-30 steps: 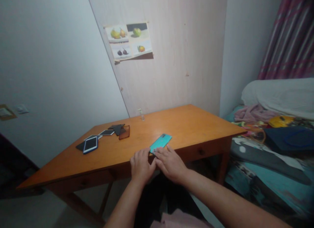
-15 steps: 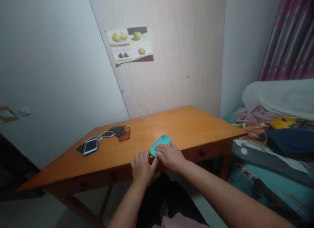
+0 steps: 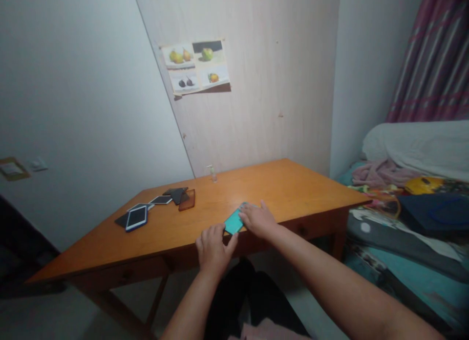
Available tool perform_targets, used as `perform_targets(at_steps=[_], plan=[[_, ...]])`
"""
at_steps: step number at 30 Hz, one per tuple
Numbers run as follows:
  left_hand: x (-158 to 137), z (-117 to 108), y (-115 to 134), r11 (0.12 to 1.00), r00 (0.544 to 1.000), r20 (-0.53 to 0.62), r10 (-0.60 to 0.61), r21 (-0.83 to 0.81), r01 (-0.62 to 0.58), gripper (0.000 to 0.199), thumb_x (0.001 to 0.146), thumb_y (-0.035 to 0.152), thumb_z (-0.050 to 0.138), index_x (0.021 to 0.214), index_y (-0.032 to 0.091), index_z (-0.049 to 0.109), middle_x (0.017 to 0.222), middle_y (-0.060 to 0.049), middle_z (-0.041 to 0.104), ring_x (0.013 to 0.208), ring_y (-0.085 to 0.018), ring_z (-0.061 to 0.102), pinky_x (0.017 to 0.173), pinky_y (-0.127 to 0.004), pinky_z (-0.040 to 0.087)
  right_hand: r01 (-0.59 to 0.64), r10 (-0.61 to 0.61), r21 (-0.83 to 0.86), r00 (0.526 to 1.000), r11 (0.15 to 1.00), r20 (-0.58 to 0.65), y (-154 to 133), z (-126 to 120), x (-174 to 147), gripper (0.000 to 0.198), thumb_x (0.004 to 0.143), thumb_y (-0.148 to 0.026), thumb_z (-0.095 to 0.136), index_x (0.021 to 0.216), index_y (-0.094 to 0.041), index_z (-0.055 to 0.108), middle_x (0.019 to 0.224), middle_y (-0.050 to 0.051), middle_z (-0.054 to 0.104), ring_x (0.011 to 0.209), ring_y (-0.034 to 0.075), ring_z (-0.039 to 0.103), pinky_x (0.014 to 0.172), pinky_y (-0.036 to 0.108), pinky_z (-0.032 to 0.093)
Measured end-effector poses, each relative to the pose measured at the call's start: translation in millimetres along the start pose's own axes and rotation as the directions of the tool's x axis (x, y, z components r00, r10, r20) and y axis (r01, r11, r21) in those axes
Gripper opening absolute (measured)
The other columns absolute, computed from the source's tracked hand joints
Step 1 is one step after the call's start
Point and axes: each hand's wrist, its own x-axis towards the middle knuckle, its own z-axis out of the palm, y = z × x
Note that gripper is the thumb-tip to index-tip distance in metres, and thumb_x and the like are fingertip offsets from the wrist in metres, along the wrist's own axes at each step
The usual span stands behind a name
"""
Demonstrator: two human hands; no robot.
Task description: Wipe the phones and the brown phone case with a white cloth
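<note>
A teal phone lies aslant near the front edge of the wooden desk, its camera end pointing away from me. My left hand is at its near end, with the index finger by the left corner and the thumb by the near right corner, gripping it between them. Over the phone's far right part rests my right hand, palm down, fingers stretched out and covering much of the camera end. Whether the phone wears a case or film cannot be made out.
Left on the desk lie a blue-edged phone, a white phone, dark flat pieces and a brown translucent phone case. A small pump bottle stands at the back. A bed with piled things is right.
My right hand has slid up and to the right along the phone, baring more of its near part. My left hand stays at the near end.
</note>
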Motion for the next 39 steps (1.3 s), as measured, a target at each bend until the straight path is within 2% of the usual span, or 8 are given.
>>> perform_targets(at_steps=[3, 8, 14, 16, 21, 26, 34, 39], plan=[[0, 1, -1, 1.0, 1.0, -0.01, 0.002, -0.006, -0.002, 0.027, 0.09, 0.045, 0.06, 0.107, 0.024, 0.063, 0.101, -0.006, 0.067, 0.099, -0.027, 0.057, 0.083, -0.038, 0.037, -0.051, 0.05, -0.021, 0.999, 0.998, -0.013, 1, 0, 6, 0.052, 0.105, -0.042, 0.024, 0.138, -0.018, 0.056, 0.145, 0.016, 0.053, 0.136, 0.029, 0.046, 0.117, 0.061, 0.01], [0, 2, -3, 0.999, 1.0, 0.023, -0.008, -0.034, 0.009, 0.024, 0.091, 0.043, 0.059, 0.107, 0.026, 0.062, 0.103, -0.005, 0.068, 0.101, -0.027, 0.056, 0.084, -0.038, 0.037, 0.224, -0.226, 0.035, 0.972, 0.974, 0.065, -17, 6, -2, 0.047, 0.104, -0.045, 0.028, 0.132, -0.027, 0.062, 0.14, 0.004, 0.06, 0.135, 0.02, 0.048, 0.121, 0.045, 0.013], [0, 4, -4, 1.0, 1.0, 0.006, 0.011, -0.017, -0.011, 0.029, 0.09, 0.049, 0.058, 0.107, 0.026, 0.063, 0.102, -0.006, 0.067, 0.1, -0.027, 0.056, 0.082, -0.037, 0.036, -0.035, 0.036, -0.021, 0.999, 0.999, 0.027, -3, 0, 16, 0.051, 0.105, -0.04, 0.024, 0.136, -0.019, 0.058, 0.145, 0.015, 0.053, 0.136, 0.029, 0.046, 0.116, 0.064, 0.007], [0, 5, -6, 1.0, 1.0, 0.007, 0.01, -0.014, -0.01, 0.028, 0.09, 0.048, 0.058, 0.108, 0.026, 0.062, 0.103, -0.005, 0.067, 0.101, -0.027, 0.056, 0.083, -0.037, 0.036, -0.018, 0.019, -0.021, 0.999, 1.0, 0.026, -8, 3, 16, 0.05, 0.104, -0.041, 0.027, 0.136, -0.02, 0.058, 0.145, 0.014, 0.054, 0.136, 0.028, 0.046, 0.117, 0.061, 0.008], [-2, 6, -7, 1.0, 1.0, 0.023, 0.005, -0.022, -0.005, 0.021, 0.091, 0.041, 0.057, 0.106, 0.026, 0.061, 0.104, -0.004, 0.067, 0.1, -0.026, 0.056, 0.085, -0.038, 0.036, 0.222, -0.223, 0.029, 0.971, 0.975, 0.08, -23, 10, 6, 0.047, 0.104, -0.046, 0.029, 0.134, -0.028, 0.06, 0.142, 0.004, 0.058, 0.136, 0.019, 0.046, 0.121, 0.047, 0.01], [-2, 7, -7, 0.999, 1.0, 0.002, 0.009, -0.033, -0.009, 0.028, 0.091, 0.046, 0.059, 0.109, 0.025, 0.061, 0.105, -0.005, 0.066, 0.102, -0.026, 0.056, 0.085, -0.038, 0.037, -0.011, 0.013, -0.052, 0.998, 0.999, 0.055, -3, -2, 23, 0.052, 0.105, -0.039, 0.021, 0.133, -0.022, 0.06, 0.143, 0.013, 0.056, 0.134, 0.028, 0.048, 0.115, 0.062, 0.011], [-3, 18, -13, 0.998, 0.999, -0.028, -0.019, -0.053, 0.018, 0.035, 0.088, 0.042, 0.061, 0.117, 0.023, 0.057, 0.107, -0.007, 0.067, 0.103, -0.027, 0.058, 0.091, -0.04, 0.039, 0.2, -0.199, 0.005, 0.969, 0.98, 0.143, -28, 6, 23, 0.049, 0.104, -0.049, 0.027, 0.121, -0.027, 0.067, 0.128, 0.005, 0.068, 0.121, 0.021, 0.059, 0.117, 0.042, 0.021], [-4, 26, -16, 0.994, 0.992, -0.12, -0.04, -0.104, 0.027, 0.064, 0.084, 0.048, 0.065, 0.135, 0.015, 0.043, 0.119, -0.013, 0.067, 0.113, -0.03, 0.058, 0.097, -0.043, 0.037, 0.083, -0.08, -0.026, 0.991, 0.996, 0.104, -16, 4, 28, 0.052, 0.105, -0.04, 0.022, 0.129, -0.019, 0.063, 0.141, 0.015, 0.057, 0.132, 0.031, 0.05, 0.114, 0.063, 0.017]])
